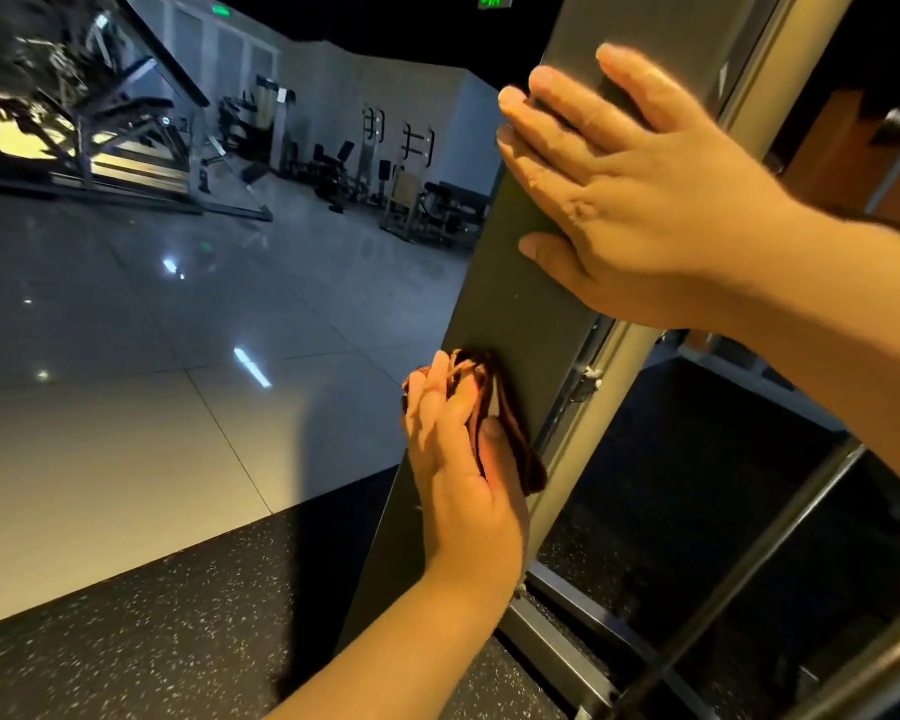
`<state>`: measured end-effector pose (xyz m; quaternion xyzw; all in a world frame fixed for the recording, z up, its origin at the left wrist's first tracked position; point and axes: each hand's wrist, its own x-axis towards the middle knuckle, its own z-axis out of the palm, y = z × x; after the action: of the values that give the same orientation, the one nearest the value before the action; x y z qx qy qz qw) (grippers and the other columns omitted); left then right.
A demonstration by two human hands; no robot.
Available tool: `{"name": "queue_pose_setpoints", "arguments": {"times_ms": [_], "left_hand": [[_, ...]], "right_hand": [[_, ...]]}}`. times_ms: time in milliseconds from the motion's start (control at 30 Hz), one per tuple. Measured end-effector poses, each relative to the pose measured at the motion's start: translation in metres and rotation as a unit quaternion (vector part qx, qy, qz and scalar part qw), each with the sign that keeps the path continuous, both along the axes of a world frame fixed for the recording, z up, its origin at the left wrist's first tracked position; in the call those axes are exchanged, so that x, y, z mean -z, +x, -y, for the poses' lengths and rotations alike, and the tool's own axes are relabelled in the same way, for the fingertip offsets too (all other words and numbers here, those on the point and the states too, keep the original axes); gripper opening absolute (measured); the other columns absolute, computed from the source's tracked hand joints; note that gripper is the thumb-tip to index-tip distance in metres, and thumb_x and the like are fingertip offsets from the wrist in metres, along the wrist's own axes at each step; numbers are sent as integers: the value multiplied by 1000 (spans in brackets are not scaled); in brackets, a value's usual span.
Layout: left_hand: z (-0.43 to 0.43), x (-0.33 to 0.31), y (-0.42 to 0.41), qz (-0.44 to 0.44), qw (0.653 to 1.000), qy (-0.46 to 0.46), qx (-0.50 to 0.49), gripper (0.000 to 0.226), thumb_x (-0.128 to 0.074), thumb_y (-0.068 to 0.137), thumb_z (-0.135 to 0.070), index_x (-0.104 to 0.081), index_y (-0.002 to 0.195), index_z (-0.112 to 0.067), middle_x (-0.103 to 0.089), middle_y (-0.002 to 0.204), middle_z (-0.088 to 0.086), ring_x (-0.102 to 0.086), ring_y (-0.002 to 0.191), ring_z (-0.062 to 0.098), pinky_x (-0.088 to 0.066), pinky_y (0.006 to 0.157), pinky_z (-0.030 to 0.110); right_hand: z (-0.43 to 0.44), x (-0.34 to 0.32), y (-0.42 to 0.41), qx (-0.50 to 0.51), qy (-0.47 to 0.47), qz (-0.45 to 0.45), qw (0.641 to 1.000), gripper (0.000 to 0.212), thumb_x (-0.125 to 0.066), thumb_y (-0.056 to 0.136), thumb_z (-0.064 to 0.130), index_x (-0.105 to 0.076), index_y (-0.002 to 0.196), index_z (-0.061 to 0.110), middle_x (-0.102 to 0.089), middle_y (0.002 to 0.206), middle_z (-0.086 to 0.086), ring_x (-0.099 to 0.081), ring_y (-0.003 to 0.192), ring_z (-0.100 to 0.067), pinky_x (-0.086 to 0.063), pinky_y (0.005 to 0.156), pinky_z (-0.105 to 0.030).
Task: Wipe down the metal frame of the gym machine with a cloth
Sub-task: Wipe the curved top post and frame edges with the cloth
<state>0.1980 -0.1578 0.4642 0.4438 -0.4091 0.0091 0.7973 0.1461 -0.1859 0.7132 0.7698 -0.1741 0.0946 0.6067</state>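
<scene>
- Fingers (440, 387) of my left hand (463, 475) lay close together over the bunched cloth (515, 449). My thumb was hooked into a fold of it, so the cloth was both gripped and pressed flat against the metal.
- That cloth, dark reddish-brown, sat on the broad dark face of the metal frame (510, 314), low on the upright. It spilled out from under my palm toward 4 o'clock.
- My right hand (640, 200) was laid flat on the same face, up at 1 o'clock from the left one and well apart from it. Its fingers (567, 101) were spread and straight and held nothing; I judged it was only steadying me.
- The upright's long axis ran from about 7 o'clock by the speckled mat (178, 615) to about 1 o'clock at the top of the view. The bare stretch lay between my two hands, straight ahead of the left fingers along that line.
- So the left hand was the nearer one for the wiping. As I judged it, the next stroke called for sliding the cloth up toward 1 o'clock. The right hand would have to lift or shift before the cloth reached it.
- A paler post (640, 345) ran just beside the dark face at its 3 o'clock edge, and I could not tell whether it had been wiped.
- Off at 10 o'clock, the glossy floor (178, 356) and other machines (411, 200) stood well clear.
</scene>
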Motion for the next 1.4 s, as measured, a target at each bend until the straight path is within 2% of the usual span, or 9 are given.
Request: {"name": "queue_pose_setpoints", "arguments": {"times_ms": [367,467,567,667,867,1033,1200,1300,1400], "left_hand": [[6,-26,12,83,995,16,-48,47,-30,110,-32,-25,156,-33,-23,168,-4,-9,161,18,5,130,40],[-11,12,0,-109,990,81,-36,37,-32,111,-33,-29,138,-59,-39,155,-13,-31,147,-1,-22,125,26],[-10,19,-7,-397,911,94,59,23,-39,112,-28,-50,130,-37,-50,127,-4,-55,108,4,-45,74,4],[-8,-13,0,-289,952,96,-22,28,-41,109,-22,-57,132,-23,-56,134,7,-56,123,21,-53,90,18],[3,-15,-2,65,997,27,-34,55,-39,108,-21,-21,160,-25,-7,171,-10,2,161,17,-3,131,41],[-21,64,-20,-78,992,94,39,56,-31,99,-74,-13,151,-64,-2,159,-46,-1,158,0,-8,128,24],[-17,47,-26,-145,987,64,22,45,-32,111,-46,-25,155,-49,-20,168,-19,-17,159,17,-23,127,50],[-20,-6,-22,-136,982,58,116,40,-29,108,-51,-27,135,-81,-12,153,-50,-7,157,0,-14,130,43],[-22,18,-17,-90,992,29,80,46,-43,106,-25,-50,151,-32,-34,166,-10,-28,153,8,-27,126,37]], "right_hand": [[-3,6,1,-10,15,19,1000,73,-8,102,49,-19,161,8,-12,169,-15,-8,158,-31,-7,127,-55],[-6,21,1,5,5,10,1000,82,-9,99,58,-17,161,7,-11,168,-17,-8,158,-33,-7,126,-56],[-9,37,-1,9,4,-3,1000,84,-10,97,61,-19,160,6,-12,168,-18,-9,158,-34,-5,126,-56],[-8,43,0,13,0,-1,1000,83,-9,98,59,-17,161,6,-11,168,-18,-8,158,-34,-6,126,-57],[-7,48,2,18,-9,-1,1000,83,0,97,60,-8,162,9,-4,169,-17,-2,158,-33,-4,127,-55],[-8,60,3,31,-13,-8,999,91,0,94,64,-7,162,5,-3,169,-20,-1,158,-35,-4,126,-56],[-9,65,3,30,-16,-14,999,89,2,95,63,-7,162,6,-3,170,-19,0,158,-35,-5,126,-56],[-9,65,3,23,-7,-7,1000,89,0,95,63,-9,163,7,-4,170,-17,0,158,-34,-4,126,-55],[-11,67,4,18,11,4,1000,89,-3,94,62,-10,163,6,-5,170,-18,-1,158,-33,-4,127,-54]]}}
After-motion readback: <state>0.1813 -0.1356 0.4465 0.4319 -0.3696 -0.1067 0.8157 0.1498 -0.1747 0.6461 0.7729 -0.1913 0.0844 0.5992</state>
